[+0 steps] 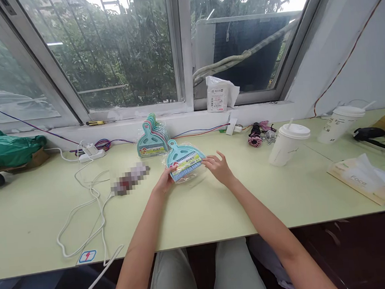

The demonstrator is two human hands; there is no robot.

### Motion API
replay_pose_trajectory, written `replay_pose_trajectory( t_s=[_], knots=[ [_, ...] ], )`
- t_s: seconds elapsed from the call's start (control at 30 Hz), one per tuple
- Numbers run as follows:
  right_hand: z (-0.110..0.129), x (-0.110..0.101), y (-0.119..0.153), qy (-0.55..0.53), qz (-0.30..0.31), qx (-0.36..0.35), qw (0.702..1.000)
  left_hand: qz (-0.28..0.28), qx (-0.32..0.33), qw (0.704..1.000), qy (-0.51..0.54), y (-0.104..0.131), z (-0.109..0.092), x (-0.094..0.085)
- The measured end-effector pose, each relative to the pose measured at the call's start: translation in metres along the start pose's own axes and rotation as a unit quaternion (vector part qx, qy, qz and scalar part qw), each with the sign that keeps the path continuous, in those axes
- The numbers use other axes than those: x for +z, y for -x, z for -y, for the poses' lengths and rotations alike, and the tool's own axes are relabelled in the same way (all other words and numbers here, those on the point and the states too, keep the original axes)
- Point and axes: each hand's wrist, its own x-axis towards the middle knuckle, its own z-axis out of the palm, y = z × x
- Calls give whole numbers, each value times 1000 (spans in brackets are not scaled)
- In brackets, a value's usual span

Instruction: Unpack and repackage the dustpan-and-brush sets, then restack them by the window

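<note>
Two opposite edges of a wrapped blue dustpan (181,151), at the centre of the frame over the counter (199,220), are supported: the left hand (164,181) grips one, thumb in front, while the right hand (218,167) puts fingertips to the other, whether pinching I cannot tell, probably keeping the label (190,163) facing the person. Just behind, a stack of similar dustpans (149,139) stands nested, likely to save space.
</note>
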Motion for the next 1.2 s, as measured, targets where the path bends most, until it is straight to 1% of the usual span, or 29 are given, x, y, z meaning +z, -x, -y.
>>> replay_pose_trajectory(
  t_s=[0.07, 0.17, 0.27, 0.37, 0.47, 0.53, 0.57, 0.63, 0.7, 0.77, 0.83, 0.9, 0.97, 1.07, 1.2],
  knots=[
    [-5, 5, 2, -37, -13, 25, 999, -1, -15, 1000, 2, -2, 1, -1],
    [-8, 4, 3, -85, -42, 45, 995, -4, -40, 999, 0, -4, 2, -4],
    [-2, 2, 1, -143, -58, 53, 987, 3, -71, 997, 0, -5, 3, -10],
    [5, 5, 1, -204, -59, 67, 975, 19, -77, 997, 10, -5, 3, -13],
    [5, 12, 2, -244, -61, 123, 960, 36, -77, 996, 17, -4, 4, -12],
    [0, 14, 2, -244, -53, 164, 954, 36, -76, 996, 14, -4, 4, -9],
    [-2, 13, 3, -237, -47, 174, 955, 36, -75, 997, 10, -3, 4, -9],
    [-7, 8, 3, -217, -39, 159, 962, 38, -69, 997, 3, -3, 5, -7],
    [-10, 0, 3, -197, -27, 109, 974, 34, -60, 998, -4, -3, 5, -8],
    [-10, -7, 2, -171, 9, 50, 984, 22, -46, 999, -11, -3, 5, -8],
    [-8, -8, 2, -148, 49, 12, 988, 15, -27, 999, -11, -2, 2, -9],
    [-5, -4, 2, -147, 67, 5, 987, 20, -12, 1000, -8, 0, -1, -9],
    [-4, 3, 2, -161, 57, 22, 985, 25, -7, 1000, -15, 2, -3, -8],
    [-5, 11, 3, -170, 18, 49, 984, 40, -16, 999, -28, 5, -4, -6],
    [-7, 9, 4, -145, -41, 47, 988, 72, -17, 996, -45, 5, -3, -4]
  ],
)
